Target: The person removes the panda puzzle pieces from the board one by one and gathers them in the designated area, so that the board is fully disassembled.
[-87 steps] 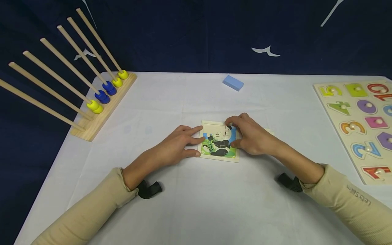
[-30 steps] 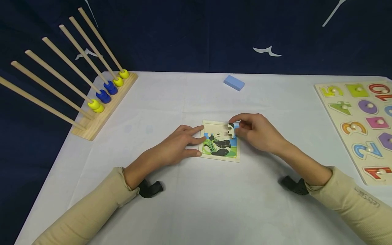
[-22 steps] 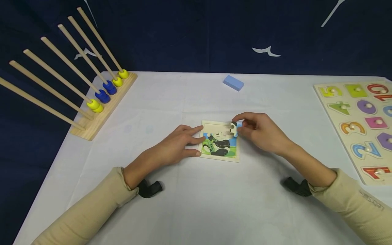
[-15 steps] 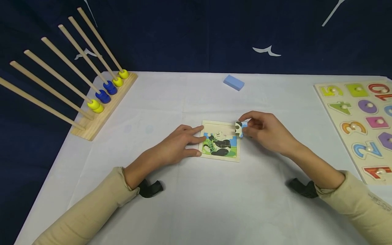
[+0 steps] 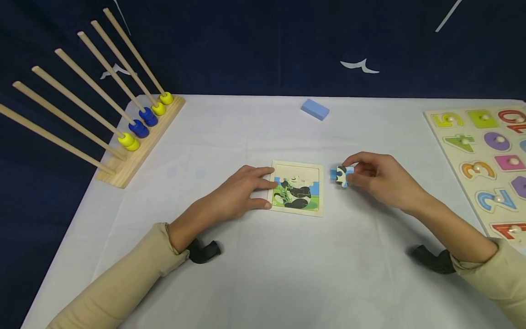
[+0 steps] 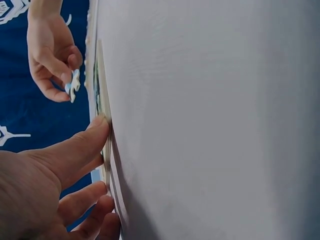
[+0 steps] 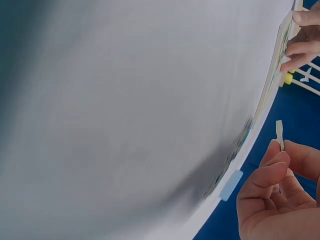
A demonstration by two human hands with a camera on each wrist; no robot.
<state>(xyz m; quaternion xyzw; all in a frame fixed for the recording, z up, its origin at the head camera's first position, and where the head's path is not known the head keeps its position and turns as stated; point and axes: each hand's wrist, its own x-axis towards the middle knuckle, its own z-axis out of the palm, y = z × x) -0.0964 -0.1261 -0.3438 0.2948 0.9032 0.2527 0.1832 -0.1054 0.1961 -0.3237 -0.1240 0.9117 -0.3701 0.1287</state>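
A panda jigsaw puzzle in a wooden frame (image 5: 297, 213) lies on the white table, with bare wood along the top of its recess. My left hand (image 5: 234, 192) rests at the frame's left edge, fingers spread and thumb on the border. Right of the frame, my right hand (image 5: 382, 180) pinches a black, white and blue puzzle piece (image 5: 342, 176) between thumb and fingertips. In the right wrist view this piece (image 7: 280, 134) appears edge-on, above the table. More puzzle pieces (image 7: 232, 155) lie flat below; the right hand mostly hides them in the head view.
A wooden bead abacus (image 5: 139, 151) with tall pegs and yellow and blue rings stands at the left. A blue block (image 5: 315, 109) lies near the back edge. The number and shape peg board (image 5: 464, 157) occupies the right side, beyond my right hand.
My right hand has lifted the panda piece out of the puzzle's upper right and carried it rightward past the frame, baring wood there. The left hand has stayed on the frame.
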